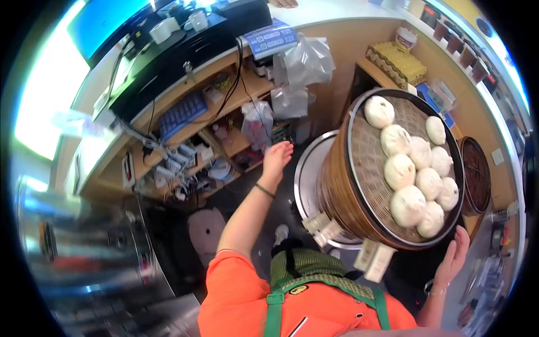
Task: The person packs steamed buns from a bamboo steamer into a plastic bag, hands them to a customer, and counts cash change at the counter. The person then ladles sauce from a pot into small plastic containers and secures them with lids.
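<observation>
A tall round bamboo steamer [337, 174] stands in front of me, and several white steamed buns [400, 171] lie on the woven rack [370, 163] at its top. My left hand [278, 158] is held in the air to the left of the steamer, apart from it, with fingers stretched out and nothing in it. Near the steamer's lower right rim is my right hand [456, 255], its fingers extended and holding nothing visible. I cannot tell whether it touches the rim. Paper labels [375, 259] hang at the steamer's near side.
Under the steamer is a round metal base [306, 174]. A second round basket [475, 174] sits to the right. Shelves hold a blue keyboard-like tray [183, 115] and cables; plastic bags [306, 62] hang at the counter. A stool [206, 231] stands on the floor at left.
</observation>
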`<state>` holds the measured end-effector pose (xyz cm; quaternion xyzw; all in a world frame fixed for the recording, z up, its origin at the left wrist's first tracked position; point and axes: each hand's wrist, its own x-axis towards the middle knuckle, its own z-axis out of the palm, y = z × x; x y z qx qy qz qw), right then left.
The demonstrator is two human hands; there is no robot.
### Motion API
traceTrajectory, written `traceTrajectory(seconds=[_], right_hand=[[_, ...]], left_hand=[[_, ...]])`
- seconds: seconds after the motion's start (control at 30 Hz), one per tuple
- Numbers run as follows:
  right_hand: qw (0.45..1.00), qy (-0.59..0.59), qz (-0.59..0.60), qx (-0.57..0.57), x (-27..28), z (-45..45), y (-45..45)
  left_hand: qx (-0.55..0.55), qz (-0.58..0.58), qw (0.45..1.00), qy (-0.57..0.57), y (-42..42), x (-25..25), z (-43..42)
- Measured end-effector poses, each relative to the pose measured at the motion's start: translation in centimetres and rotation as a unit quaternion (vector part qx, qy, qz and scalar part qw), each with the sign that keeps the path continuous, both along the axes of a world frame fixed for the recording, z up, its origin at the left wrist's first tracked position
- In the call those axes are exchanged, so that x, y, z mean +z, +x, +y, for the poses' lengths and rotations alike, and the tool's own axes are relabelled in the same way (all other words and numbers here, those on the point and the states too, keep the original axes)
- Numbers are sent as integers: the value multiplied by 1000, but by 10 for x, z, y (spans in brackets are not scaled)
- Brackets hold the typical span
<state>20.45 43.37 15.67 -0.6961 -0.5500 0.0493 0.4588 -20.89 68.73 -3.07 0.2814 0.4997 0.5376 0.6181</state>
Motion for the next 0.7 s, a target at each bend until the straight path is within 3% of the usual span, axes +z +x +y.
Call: traceTrajectory(seconds=[0.07, 0.17, 0.27, 0.33, 0.43, 0.5, 0.53, 0.57, 0.7], right_hand=[[997, -29, -42, -65, 4, 2, -37], [984, -85, 5, -155, -5, 3, -65], [964, -107, 64, -235, -21, 1, -68], [934, -65, 176, -304, -35, -3, -66], [917, -92, 221, -318, -31, 28, -103], [913, -52, 181, -361, -44, 33, -108], [924, -53, 147, -348, -48, 33, -108], [917, -50, 156, -363, -47, 35, -110], [916, -32, 125, -380, -45, 43, -118]], left_hand=[[13, -98, 993, -70, -10, -52, 56], [27, -108, 983, -146, -18, -112, 124], [34, -143, 978, -145, -24, -167, 181], [34, -179, 973, -143, -26, -198, 212], [3, -239, 961, -142, -29, -232, 257], [-9, -268, 950, -163, -34, -243, 284], [-38, -221, 955, -195, -31, -210, 286], [45, -198, 951, -231, -39, -255, 314], [6, -249, 955, -160, -69, -301, 362]])
